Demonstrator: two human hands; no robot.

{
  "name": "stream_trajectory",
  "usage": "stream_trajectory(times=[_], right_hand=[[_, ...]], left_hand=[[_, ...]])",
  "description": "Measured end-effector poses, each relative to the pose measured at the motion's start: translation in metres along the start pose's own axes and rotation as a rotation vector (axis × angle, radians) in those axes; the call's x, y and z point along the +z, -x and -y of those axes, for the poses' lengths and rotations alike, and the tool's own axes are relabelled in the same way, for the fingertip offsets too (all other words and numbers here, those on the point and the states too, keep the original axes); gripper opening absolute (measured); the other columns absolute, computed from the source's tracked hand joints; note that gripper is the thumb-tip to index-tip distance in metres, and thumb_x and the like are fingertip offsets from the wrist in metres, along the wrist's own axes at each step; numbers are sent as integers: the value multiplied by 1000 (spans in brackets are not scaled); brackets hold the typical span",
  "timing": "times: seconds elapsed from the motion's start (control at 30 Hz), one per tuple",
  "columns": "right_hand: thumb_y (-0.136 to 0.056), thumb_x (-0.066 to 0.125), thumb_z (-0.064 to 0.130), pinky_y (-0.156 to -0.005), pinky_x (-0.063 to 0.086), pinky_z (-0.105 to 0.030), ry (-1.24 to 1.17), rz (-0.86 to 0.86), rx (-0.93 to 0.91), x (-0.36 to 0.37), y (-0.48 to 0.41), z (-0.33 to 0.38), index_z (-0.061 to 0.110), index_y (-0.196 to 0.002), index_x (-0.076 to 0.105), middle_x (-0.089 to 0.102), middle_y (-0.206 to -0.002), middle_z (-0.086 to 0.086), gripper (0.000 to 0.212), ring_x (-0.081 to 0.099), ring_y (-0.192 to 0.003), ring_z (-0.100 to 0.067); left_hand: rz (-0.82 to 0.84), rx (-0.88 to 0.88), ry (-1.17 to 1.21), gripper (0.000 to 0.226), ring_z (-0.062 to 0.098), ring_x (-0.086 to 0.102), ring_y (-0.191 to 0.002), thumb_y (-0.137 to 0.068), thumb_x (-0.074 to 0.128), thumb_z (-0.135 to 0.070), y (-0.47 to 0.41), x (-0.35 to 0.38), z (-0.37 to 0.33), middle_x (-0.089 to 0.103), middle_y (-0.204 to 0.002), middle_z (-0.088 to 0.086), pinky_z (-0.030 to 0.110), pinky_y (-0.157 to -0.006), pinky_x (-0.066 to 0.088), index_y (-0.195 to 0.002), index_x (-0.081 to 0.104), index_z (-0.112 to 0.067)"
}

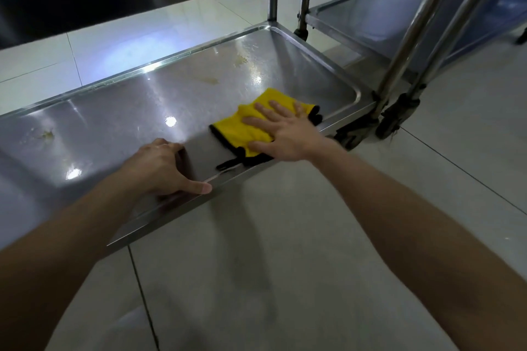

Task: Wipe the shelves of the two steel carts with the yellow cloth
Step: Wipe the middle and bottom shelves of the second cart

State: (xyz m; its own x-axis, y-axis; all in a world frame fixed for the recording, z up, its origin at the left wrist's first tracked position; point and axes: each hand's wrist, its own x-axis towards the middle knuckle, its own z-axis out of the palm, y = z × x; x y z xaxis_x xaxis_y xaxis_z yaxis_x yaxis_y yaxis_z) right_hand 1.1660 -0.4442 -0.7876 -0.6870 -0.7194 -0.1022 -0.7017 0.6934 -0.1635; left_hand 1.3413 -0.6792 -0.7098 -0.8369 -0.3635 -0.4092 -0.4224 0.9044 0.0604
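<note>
Head view: my right hand [285, 134] presses flat, fingers spread, on the yellow cloth [236, 128] near the right end of the bottom shelf [128, 122]; my left hand [159, 165] grips that shelf's front rim.

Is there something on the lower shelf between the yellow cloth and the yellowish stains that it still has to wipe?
Nothing visible. Bare steel of the lower shelf lies between the yellow cloth, under the flat right hand, and the stains. The left hand grips the front rim, beside that path.
</note>
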Motion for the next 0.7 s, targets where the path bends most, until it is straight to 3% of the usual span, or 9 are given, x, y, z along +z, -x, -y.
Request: stream_trajectory(times=[0.1,0.2,0.37,0.5,0.7], right_hand=[[-79,17,101,-128,-7,-68,7,19,183,-15,-8,-77,64,-163,5,-9,-179,17,93,-10,-166,-20],[-71,17,108,-125,-12,-71,-53,19,311,-22,-25,-130,66,-161,2,-12,-178,17,100,-13,-166,-21],[-73,16,107,-118,-21,-76,-77,27,383,-24,-84,-117,63,-162,-1,-20,-178,10,101,-22,-164,-31],[-83,18,99,-118,-16,-80,-36,66,297,-23,-114,-53,60,-164,-2,-21,-178,9,92,-21,-164,-34],[-97,23,84,-121,-15,-75,6,73,-52,-2,-81,49,57,-166,6,-14,-179,11,76,-17,-165,-24]], left_hand=[[11,-2,-8,160,29,45,-144,-27,64,-104,1,-1,0,44,-156,2,42,-115,46,-165,38,-26],[13,-1,1,161,28,42,-147,-28,64,-105,1,1,1,40,-161,0,46,-118,44,-167,34,-29],[0,14,5,155,28,40,-148,-38,70,-106,1,2,2,39,-161,-1,48,-118,44,-167,33,-29],[-11,13,-5,148,28,37,-150,-47,73,-99,-1,3,3,37,-165,-1,46,-120,42,-169,29,-27],[-70,-23,54,143,29,40,-152,-49,80,-96,5,9,3,39,-169,3,46,-121,42,-164,38,-23]])
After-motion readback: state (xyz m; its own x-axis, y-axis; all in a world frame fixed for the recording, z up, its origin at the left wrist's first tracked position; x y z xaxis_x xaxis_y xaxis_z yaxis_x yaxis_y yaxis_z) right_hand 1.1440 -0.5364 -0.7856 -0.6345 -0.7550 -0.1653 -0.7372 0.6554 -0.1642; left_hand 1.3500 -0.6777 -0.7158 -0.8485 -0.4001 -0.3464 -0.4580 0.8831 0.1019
